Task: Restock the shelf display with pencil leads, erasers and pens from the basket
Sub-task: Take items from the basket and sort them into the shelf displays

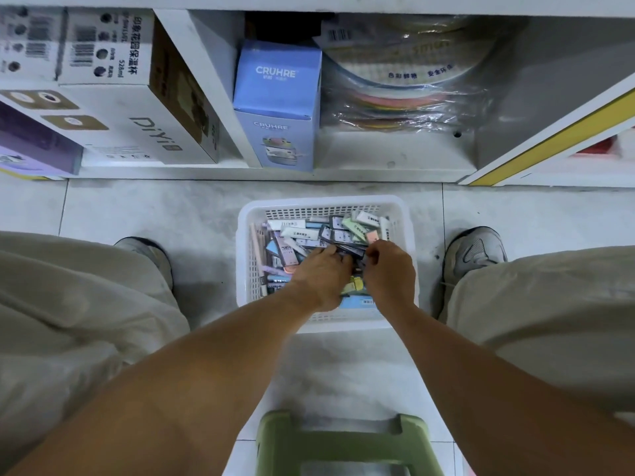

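A white plastic basket [323, 203] stands on the floor between my feet, full of erasers in pale sleeves [299, 232], dark flat pencil lead packs [338, 235] and pens [257, 245] along its left side. Both hands are down inside it. My left hand [319, 280] lies palm down, its fingers closed over a stack of dark lead packs. My right hand [390, 273] pinches the right end of the same dark packs with thumb and fingers. What lies under the hands is hidden.
Low white shelf cubbies face me: a blue CRUHRE box [278, 108], plastic-wrapped coloured discs [405, 84], white DiYi boxes [137, 108] at left. A green stool [347, 444] sits under me. My knees and grey shoes [476, 252] flank the basket.
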